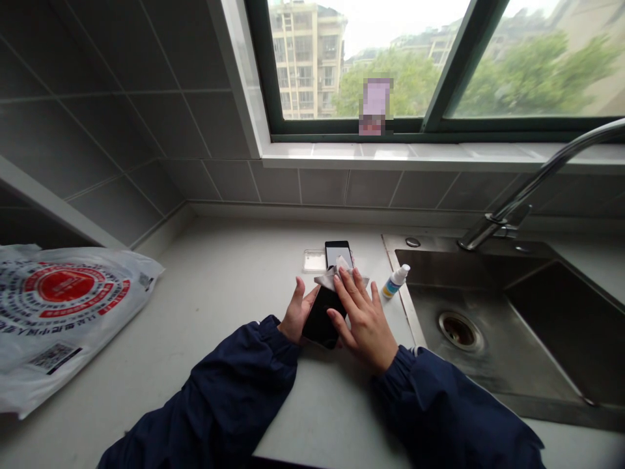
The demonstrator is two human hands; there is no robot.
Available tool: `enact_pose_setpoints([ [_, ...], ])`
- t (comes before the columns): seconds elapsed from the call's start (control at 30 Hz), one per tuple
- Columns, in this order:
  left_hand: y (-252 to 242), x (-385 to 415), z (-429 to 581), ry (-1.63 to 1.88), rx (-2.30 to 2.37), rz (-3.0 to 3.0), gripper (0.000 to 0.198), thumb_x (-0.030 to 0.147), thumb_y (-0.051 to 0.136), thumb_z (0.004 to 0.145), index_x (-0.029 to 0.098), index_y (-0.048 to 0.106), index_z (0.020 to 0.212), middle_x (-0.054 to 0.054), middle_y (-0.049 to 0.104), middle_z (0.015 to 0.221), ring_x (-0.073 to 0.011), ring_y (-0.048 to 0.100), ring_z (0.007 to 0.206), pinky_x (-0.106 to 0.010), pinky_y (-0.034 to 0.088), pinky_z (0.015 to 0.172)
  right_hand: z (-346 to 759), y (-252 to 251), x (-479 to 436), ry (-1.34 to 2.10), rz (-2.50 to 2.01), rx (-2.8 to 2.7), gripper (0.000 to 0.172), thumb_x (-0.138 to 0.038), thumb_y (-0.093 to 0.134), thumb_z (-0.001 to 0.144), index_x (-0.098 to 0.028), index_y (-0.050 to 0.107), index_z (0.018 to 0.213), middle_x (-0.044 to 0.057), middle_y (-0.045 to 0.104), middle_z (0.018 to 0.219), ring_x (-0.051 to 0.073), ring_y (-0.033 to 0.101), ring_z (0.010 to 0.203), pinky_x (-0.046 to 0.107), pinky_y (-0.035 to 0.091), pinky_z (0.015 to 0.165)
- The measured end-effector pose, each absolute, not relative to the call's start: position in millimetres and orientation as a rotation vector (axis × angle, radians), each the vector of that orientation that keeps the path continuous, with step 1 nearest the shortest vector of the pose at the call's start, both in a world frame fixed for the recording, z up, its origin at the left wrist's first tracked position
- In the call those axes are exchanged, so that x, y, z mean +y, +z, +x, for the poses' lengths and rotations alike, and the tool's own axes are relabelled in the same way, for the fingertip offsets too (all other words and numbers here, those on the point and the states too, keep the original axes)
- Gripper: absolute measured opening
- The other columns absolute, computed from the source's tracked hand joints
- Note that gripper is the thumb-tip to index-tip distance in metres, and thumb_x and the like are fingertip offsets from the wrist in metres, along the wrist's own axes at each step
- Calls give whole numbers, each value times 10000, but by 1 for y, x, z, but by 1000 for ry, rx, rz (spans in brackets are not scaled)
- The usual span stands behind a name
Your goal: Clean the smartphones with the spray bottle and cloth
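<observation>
Two hands meet over a black phone in the head view, low over the pale counter; whether the phone rests on it cannot be told. The left hand grasps the phone along its left side, thumb raised clear of the glass. The right hand lies over a white cloth on the far end, fingers extended; whether they also pinch the cloth cannot be told. Just beyond lie a second phone with a bright screen and a clear case.

With the left thumb lifted, a hard push could probably slide the phone out of that hold. A long forward stroke might shove the cloth into the second phone. The spray bottle stands near the right fingers, beside the sink; a sideways swing could tip it in.
</observation>
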State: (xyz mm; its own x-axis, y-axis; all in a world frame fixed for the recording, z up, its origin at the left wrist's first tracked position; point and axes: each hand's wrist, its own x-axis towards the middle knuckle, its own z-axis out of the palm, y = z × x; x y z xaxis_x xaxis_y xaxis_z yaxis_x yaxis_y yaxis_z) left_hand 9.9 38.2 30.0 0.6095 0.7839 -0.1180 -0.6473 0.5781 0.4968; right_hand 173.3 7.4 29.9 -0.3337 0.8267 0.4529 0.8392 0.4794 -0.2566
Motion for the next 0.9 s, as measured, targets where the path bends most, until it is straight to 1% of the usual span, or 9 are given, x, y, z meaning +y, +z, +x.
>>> enact_pose_setpoints([
  [0.13, 31, 40, 6, 876, 379, 396, 831, 724, 206, 930, 164, 369, 1521, -193, 583, 1369, -346, 597, 1215, -492, 460, 1017, 175, 31, 9, -40, -1350, -2188, 673, -333, 430, 1020, -233, 106, 1602, 91, 237, 1631, 322, 161, 1523, 642, 232, 1169],
  [0.23, 28, 42, 3, 838, 369, 381, 844, 745, 206, 916, 183, 348, 1529, -194, 601, 1339, -352, 634, 1149, -524, 489, 967, 177, 31, 9, -34, -1327, -2184, 633, -325, 428, 1021, -230, 174, 1593, 88, 274, 1619, 318, 172, 1521, 644, 223, 1174],
  [0.33, 27, 44, 0, 829, 358, 372, 844, 760, 234, 905, 206, 336, 1533, -188, 605, 1332, -353, 651, 1110, -540, 501, 938, 178, 32, 9, -11, -1302, -2199, 568, -318, 420, 1025, -220, 277, 1566, 85, 315, 1604, 316, 182, 1519, 651, 215, 1175],
  [0.47, 33, 43, 2, 904, 349, 373, 865, 767, 264, 899, 174, 367, 1519, -198, 599, 1337, -358, 635, 1138, -527, 478, 978, 178, 33, 9, 43, -1237, -2246, 491, -302, 421, 1026, -204, 406, 1507, 85, 357, 1585, 308, 189, 1518, 641, 208, 1185],
  [0.57, 39, 43, 5, 973, 388, 354, 880, 759, 292, 901, 120, 406, 1494, -211, 604, 1326, -357, 612, 1178, -500, 441, 1036, 178, 33, 8, 83, -1145, -2286, 451, -295, 435, 1022, -197, 472, 1461, 87, 398, 1565, 302, 201, 1516, 628, 214, 1190],
  [0.67, 41, 44, 6, 1012, 412, 318, 894, 759, 324, 894, 86, 429, 1473, -217, 612, 1312, -360, 596, 1202, -487, 409, 1071, 179, 35, 8, 113, -1030, -2303, 416, -281, 461, 1013, -190, 526, 1413, 91, 460, 1528, 296, 241, 1505, 615, 203, 1201],
  [0.77, 41, 45, 5, 1012, 398, 293, 902, 769, 334, 884, 85, 445, 1461, -214, 623, 1296, -369, 594, 1204, -495, 398, 1076, 179, 38, 7, 142, -944, -2298, 385, -263, 494, 997, -195, 564, 1369, 87, 522, 1483, 287, 284, 1492, 603, 174, 1215],
  [0.9, 43, 46, 3, 998, 388, 273, 914, 784, 322, 874, 92, 452, 1457, -215, 632, 1283, -380, 601, 1190, -512, 405, 1060, 179, 42, 5, 187, -848, -2303, 343, -261, 533, 975, -190, 606, 1303, 81, 571, 1438, 290, 310, 1481, 604, 145, 1223],
])
